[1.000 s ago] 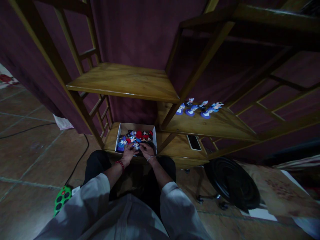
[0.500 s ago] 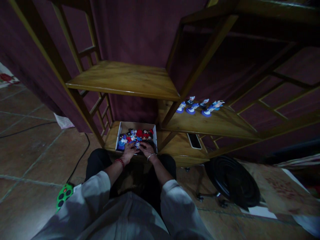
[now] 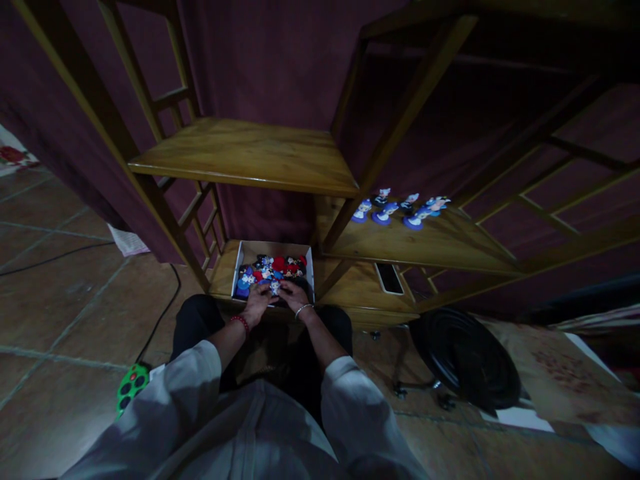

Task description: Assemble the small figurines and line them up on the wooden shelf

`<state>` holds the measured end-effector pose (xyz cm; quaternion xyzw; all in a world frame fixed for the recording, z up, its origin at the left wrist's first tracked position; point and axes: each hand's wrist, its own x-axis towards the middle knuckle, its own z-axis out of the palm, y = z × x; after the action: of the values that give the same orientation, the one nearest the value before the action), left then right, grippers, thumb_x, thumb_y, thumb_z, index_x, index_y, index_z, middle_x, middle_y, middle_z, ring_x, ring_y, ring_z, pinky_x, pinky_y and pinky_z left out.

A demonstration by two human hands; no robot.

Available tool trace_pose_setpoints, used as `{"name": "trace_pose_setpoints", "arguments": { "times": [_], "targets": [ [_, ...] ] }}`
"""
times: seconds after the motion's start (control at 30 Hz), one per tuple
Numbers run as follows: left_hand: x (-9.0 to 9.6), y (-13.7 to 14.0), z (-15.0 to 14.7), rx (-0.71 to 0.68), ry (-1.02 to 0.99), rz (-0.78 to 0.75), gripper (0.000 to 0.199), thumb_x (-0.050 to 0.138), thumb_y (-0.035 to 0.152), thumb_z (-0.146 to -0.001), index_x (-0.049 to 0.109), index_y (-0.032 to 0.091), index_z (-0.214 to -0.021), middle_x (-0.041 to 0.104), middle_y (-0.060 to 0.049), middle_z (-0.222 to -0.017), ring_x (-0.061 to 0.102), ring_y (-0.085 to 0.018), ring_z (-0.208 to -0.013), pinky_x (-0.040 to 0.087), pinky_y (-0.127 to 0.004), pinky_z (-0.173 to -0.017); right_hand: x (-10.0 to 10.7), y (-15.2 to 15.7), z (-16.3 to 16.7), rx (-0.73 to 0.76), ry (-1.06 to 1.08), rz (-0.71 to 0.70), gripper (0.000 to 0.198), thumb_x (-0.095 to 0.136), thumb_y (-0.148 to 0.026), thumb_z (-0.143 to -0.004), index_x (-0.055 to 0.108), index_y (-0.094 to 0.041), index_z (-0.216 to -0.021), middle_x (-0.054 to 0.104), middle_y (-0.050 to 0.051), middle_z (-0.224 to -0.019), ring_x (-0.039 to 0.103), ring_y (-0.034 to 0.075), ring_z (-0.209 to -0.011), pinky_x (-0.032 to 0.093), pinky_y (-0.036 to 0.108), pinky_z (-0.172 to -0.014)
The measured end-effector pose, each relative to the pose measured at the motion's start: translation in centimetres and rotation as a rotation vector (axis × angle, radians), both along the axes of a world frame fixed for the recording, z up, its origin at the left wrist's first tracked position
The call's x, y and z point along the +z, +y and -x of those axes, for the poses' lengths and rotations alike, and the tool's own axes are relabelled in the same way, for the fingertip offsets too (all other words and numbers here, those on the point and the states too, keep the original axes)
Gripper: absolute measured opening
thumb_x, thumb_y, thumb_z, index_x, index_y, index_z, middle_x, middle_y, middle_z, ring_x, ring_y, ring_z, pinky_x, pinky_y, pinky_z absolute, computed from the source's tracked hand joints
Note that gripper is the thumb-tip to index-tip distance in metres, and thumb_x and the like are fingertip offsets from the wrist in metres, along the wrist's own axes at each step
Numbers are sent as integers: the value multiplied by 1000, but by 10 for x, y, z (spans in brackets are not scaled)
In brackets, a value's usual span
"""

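Note:
Both my hands meet at the front edge of a white cardboard box (image 3: pixel 311 267) on the lower shelf. Between them is a small white and blue figurine (image 3: pixel 275 287). My left hand (image 3: pixel 259 299) grips it from the left, fingers bent, a red bead bracelet on the wrist. On the other side, my right hand (image 3: pixel 294 297) has its fingertips on the same figurine; a pale bracelet circles that wrist. Several red, black, blue and white figurines (image 3: pixel 280 265) lie jumbled in the box behind my fingers. The hands hide the box's near side in part.
Several purple-based figurines (image 3: pixel 385 214) stand on the raised shelf (image 3: pixel 425 252) to the right. A phone-like dark slab with a white edge (image 3: pixel 389 278) lies below. Wooden posts divide the shelves. A round black stool (image 3: pixel 465 360) and a green device (image 3: pixel 132 387) flank me.
The small figurine between my fingers has turned slightly and shows more of its white front. My hands stay in nearly the same place.

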<state>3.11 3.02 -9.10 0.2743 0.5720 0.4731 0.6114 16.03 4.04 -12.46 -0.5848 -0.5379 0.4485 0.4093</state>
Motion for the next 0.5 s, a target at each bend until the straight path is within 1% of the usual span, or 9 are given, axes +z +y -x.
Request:
{"name": "trace_pose_setpoints", "arguments": {
  "times": [0.1,0.2,0.33,0.4,0.5],
  "targets": [
    [-1,0,0,12,-4,-1,11,53,-1,-75,58,8,-78,51,-10,-110,62,-12,-81,56,-36,-81,3,-1,0,16,53,-15,41,64,-23,-66,63,-24,-107,68,0,-93,60,15,-88,46,33,-85],
    [-1,0,0,8,-43,2,11,51,0,-77,57,9,-79,56,-8,-101,62,-10,-77,55,-37,-80,7,-2,-2,42,53,-22,47,62,-24,-67,59,-25,-113,66,0,-96,59,15,-89,45,32,-86],
    [-2,1,1,-5,-114,24,13,50,-1,-76,56,10,-78,60,-2,-77,63,-10,-70,55,-39,-80,7,-2,-5,34,87,-18,44,61,-24,-68,59,-26,-111,66,0,-95,58,15,-88,46,32,-84],
    [-3,1,1,-1,-124,22,14,51,-3,-75,56,10,-77,60,0,-71,63,-10,-67,55,-40,-80,6,-2,-5,24,115,-20,42,61,-25,-67,60,-24,-109,66,0,-93,59,15,-86,46,32,-83],
    [-2,0,2,0,-141,-1,15,53,-4,-72,58,10,-74,60,0,-67,64,-11,-63,55,-40,-79,4,-1,-4,1,127,-9,41,61,-27,-66,60,-22,-107,66,0,-89,59,15,-83,48,32,-80]
  ]
}}
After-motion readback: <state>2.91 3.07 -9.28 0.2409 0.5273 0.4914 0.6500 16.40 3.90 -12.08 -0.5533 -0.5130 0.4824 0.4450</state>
